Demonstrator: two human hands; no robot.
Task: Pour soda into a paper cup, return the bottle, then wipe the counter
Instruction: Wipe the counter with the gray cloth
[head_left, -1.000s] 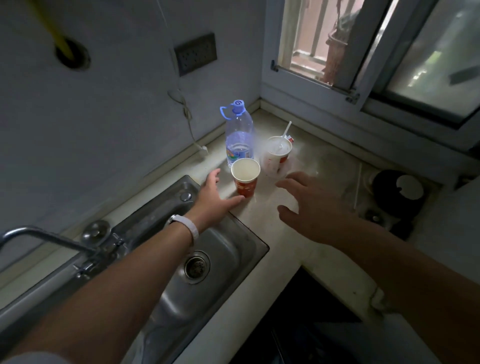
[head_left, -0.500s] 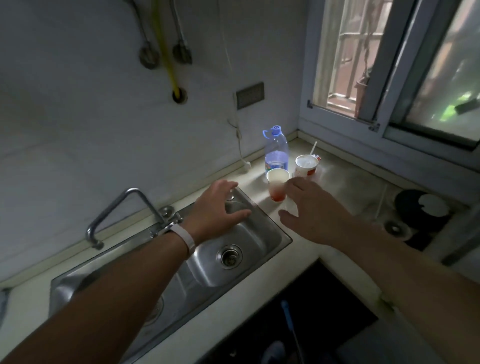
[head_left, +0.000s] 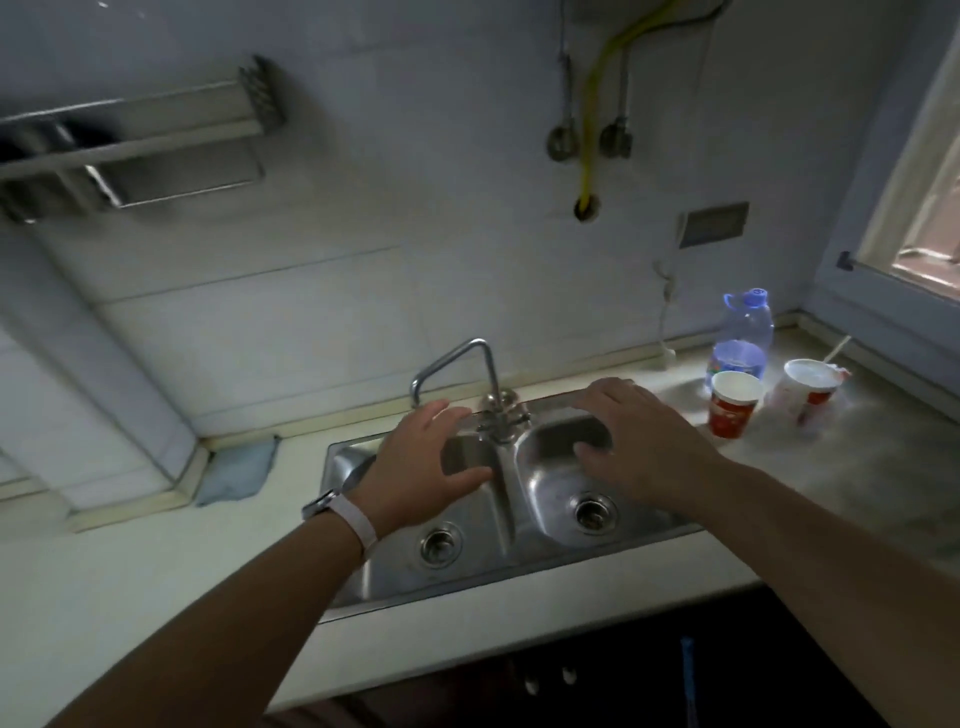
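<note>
While both forearms reach out over the double-bowl stainless steel sink (head_left: 498, 566), the left hand (head_left: 421, 475) and the right hand (head_left: 636, 441) hover palm down with fingers spread and relaxed, gripping nothing. A pale wristband (head_left: 356, 522) circles the left wrist. The bent chrome faucet (head_left: 475, 374) rises between the two hands. On the pale, mottled desk (head_left: 857, 457) to the right stands the red-and-white paper cup (head_left: 732, 404), upright, just in front of a clear plastic bottle (head_left: 743, 335) with a blue cap and blue label; whether they touch cannot be told. Beside the cup stands a second, similar cup (head_left: 805, 387) with a white stick leaning out of it; its contents are blurred. A bluish cloth (head_left: 239, 470) lies flat against the tiled wall, left of the sink. On the wall hang a metal rack (head_left: 135, 150), cut off at the left edge, a yellow hose (head_left: 589, 130) entering a hole, and a grey socket plate (head_left: 714, 224). A window frame (head_left: 893, 249) is cut off at right.
</note>
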